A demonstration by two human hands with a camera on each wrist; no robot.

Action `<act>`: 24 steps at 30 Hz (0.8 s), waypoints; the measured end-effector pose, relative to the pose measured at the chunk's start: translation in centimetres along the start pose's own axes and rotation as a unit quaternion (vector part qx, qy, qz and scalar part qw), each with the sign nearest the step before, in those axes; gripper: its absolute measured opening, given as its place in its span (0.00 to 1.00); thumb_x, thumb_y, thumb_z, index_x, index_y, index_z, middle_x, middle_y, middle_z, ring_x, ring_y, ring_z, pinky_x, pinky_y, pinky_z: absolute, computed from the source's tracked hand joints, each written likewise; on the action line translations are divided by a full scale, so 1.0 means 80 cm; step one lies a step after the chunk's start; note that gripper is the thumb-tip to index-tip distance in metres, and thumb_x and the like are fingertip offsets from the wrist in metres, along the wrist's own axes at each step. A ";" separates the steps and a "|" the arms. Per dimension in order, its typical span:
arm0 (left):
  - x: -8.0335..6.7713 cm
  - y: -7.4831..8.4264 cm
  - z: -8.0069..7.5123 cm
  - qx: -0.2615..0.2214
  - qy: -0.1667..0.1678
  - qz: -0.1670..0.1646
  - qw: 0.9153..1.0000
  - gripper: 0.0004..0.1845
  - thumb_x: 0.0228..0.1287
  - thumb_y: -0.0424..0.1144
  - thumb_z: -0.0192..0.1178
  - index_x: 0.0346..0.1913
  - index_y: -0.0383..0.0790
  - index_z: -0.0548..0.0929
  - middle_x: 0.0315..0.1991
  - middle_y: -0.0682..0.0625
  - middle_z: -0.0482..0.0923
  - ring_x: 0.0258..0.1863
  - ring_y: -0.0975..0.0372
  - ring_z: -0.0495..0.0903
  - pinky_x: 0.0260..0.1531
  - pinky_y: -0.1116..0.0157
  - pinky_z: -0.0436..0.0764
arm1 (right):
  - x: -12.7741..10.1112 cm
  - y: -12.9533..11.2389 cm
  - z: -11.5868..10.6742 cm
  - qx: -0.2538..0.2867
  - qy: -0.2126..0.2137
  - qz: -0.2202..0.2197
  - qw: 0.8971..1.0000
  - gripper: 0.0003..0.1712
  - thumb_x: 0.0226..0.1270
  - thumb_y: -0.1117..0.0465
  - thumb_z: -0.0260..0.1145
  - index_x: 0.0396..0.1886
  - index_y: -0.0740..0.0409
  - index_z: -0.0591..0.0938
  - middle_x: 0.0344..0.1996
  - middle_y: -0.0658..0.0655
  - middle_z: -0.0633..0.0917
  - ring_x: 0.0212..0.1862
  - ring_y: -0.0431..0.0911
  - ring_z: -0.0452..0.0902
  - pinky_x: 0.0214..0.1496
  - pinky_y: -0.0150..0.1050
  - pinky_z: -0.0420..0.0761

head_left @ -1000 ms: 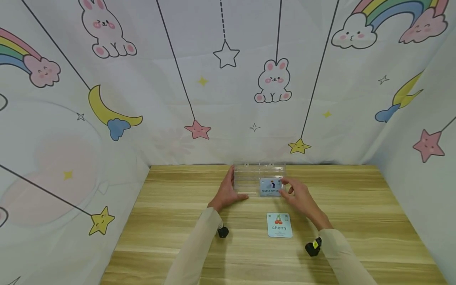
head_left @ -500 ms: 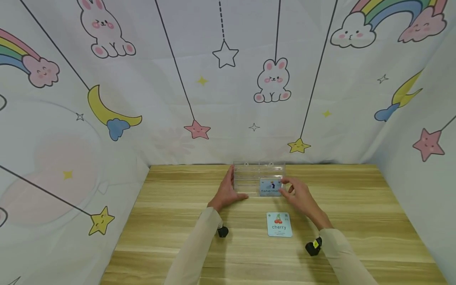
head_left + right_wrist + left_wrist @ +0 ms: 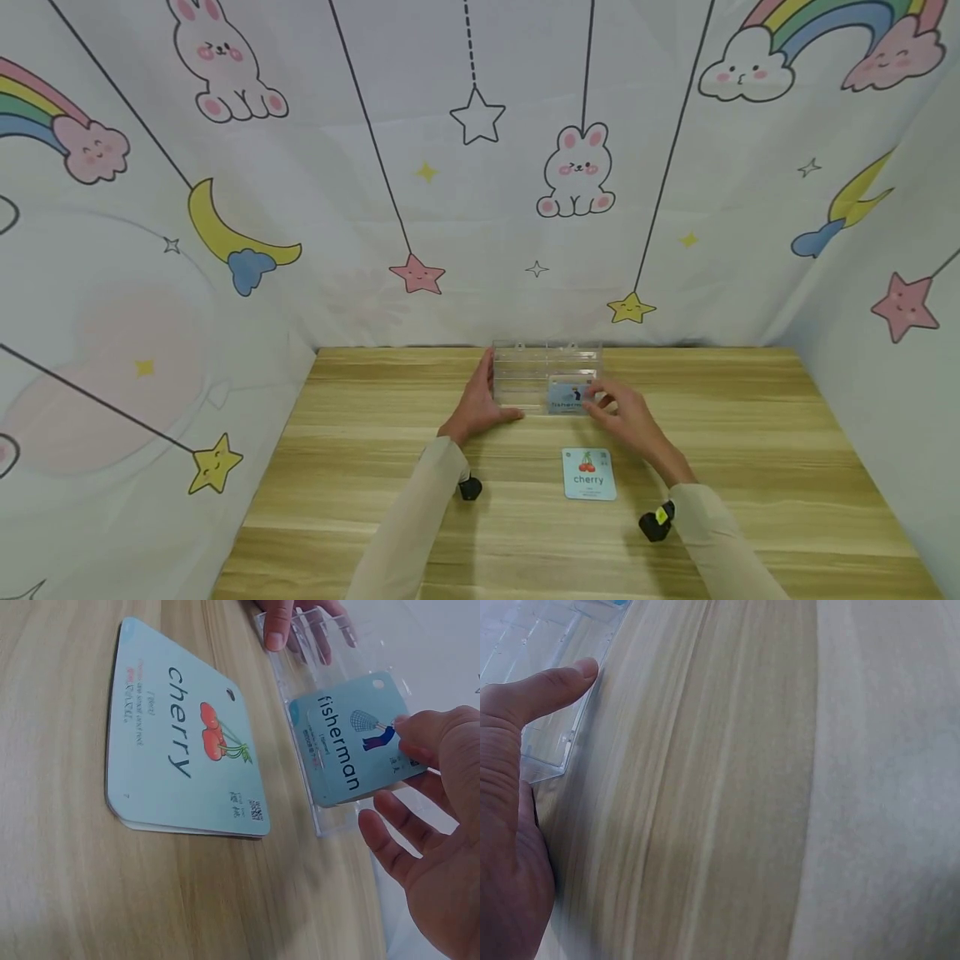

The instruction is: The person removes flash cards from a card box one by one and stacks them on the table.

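Observation:
My left hand [image 3: 478, 403] grips the left end of a clear plastic card rack [image 3: 519, 367], its thumb along the front edge and the other fingers at the side. In the bottom right slot of the rack stands a blue flashcard [image 3: 341, 742] printed "fisherman", with a fisherman and a net drawn on it. The thumb and fingers of my right hand [image 3: 624, 408] pinch this card by its right edge. More card edges show just behind it in the right wrist view. A flashcard printed "cherry" [image 3: 588, 474] lies flat in front of the rack, on top of at least one other card.
The wooden table [image 3: 375, 392] carries the rack near its back edge. Behind and at both sides hangs a white cloth [image 3: 495, 233] printed with rabbits, stars and rainbows.
My right hand has shifted slightly left, and the top of the fisherman card has dropped lower, so the card looks more tilted back. The left hand, rack and cherry card stay put.

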State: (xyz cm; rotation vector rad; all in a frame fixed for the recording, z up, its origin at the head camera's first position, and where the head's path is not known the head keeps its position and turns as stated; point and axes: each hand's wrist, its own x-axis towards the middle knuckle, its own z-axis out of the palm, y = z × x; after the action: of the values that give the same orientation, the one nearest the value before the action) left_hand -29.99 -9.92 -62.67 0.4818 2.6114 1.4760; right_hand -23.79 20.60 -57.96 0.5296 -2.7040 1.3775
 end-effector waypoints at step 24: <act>0.003 -0.006 0.002 -0.018 -0.001 -0.004 1.000 0.75 0.45 0.42 0.87 0.85 0.53 0.38 0.84 0.48 0.45 0.81 0.58 0.52 0.76 0.66 0.59 | 0.001 -0.035 -0.019 0.053 0.037 0.009 0.998 0.22 0.68 0.68 0.74 0.61 0.59 0.82 0.58 0.63 0.82 0.43 0.55 0.87 0.38 0.37 0.88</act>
State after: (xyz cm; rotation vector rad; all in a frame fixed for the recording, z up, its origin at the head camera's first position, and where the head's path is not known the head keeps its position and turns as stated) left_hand -30.30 -9.97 -63.17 0.4690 2.5776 1.5158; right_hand -23.08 20.25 -54.87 0.4526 -2.5952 1.5197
